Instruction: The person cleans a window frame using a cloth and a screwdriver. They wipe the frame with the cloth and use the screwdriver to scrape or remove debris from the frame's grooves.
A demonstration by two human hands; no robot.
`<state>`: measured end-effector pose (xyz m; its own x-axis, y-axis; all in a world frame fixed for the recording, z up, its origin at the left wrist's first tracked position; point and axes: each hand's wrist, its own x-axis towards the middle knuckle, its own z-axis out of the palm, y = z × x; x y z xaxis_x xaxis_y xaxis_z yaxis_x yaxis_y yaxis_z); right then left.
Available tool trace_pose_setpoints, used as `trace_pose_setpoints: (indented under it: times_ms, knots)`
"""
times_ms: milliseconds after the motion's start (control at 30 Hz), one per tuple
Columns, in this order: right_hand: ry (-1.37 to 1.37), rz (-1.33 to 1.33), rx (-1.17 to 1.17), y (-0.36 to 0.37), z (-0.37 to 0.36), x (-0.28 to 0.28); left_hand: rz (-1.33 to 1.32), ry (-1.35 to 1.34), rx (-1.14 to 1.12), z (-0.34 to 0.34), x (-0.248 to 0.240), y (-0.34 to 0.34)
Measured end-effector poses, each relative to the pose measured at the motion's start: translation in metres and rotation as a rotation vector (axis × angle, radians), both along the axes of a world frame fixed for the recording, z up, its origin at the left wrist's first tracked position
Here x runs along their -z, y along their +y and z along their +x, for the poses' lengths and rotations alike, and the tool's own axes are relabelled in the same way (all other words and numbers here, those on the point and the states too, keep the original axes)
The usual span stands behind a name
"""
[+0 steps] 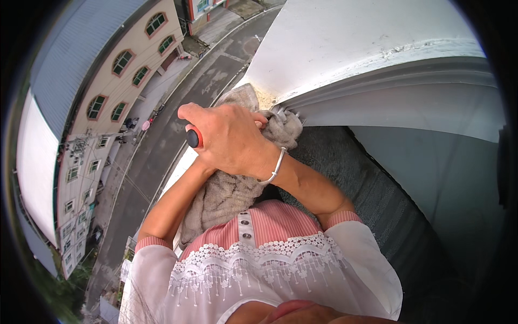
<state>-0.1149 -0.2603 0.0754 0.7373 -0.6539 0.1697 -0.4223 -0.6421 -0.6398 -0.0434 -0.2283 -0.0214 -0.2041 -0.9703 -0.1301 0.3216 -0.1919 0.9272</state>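
Note:
My right hand (232,135), with a pale bangle at its wrist, is closed around a red handle. The black round end cap (193,138) of that handle faces up beside my thumb; the rest of it is hidden. My left forearm (181,197) runs up beneath the right hand, which covers most of my left hand. Fingertips (260,119) show past the right hand's far side, and I cannot tell whose they are. Below and around the hands, a crumpled grey-beige cloth (221,200) drapes over the white ledge (186,164), with a bunched part (283,127) at the wall corner.
Far below on the left lies a curved street (135,178), beyond the ledge's outer edge. A cream building (108,92) with arched windows stands across it. A white wall (350,32) rises ahead. On my right are a grey panel (421,108) and dark floor (345,178).

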Motion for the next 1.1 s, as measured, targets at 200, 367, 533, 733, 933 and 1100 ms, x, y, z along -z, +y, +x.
trace_pose_setpoints:
  times_ms: [200, 367, 533, 733, 933, 1100]
  knots:
    - [-0.331, -0.15, -0.158, -0.008, -0.043, 0.012, -0.47, -0.244, -0.193, -0.025, 0.008, -0.011]
    - [-0.425, -0.104, -0.098, 0.019, -0.043, 0.006, -0.611, -0.547, -0.073, -0.007, -0.009, 0.003]
    - [-0.329, -0.169, -0.274, 0.029, -0.049, 0.022, -0.652, -0.658, -0.103, -0.013, -0.01, 0.003]
    - [-0.46, -0.272, -0.325, 0.016, -0.12, 0.031, -0.87, -0.912, -0.048, -0.032, -0.013, -0.015]
    - [-0.84, -0.003, 0.221, 0.053, -0.129, 0.028, -0.75, -1.045, 0.015, -0.033, -0.028, 0.019]
    - [-0.647, -0.313, -0.112, 0.037, -0.101, 0.037, -0.812, -0.882, -0.117, -0.036, -0.012, -0.004]
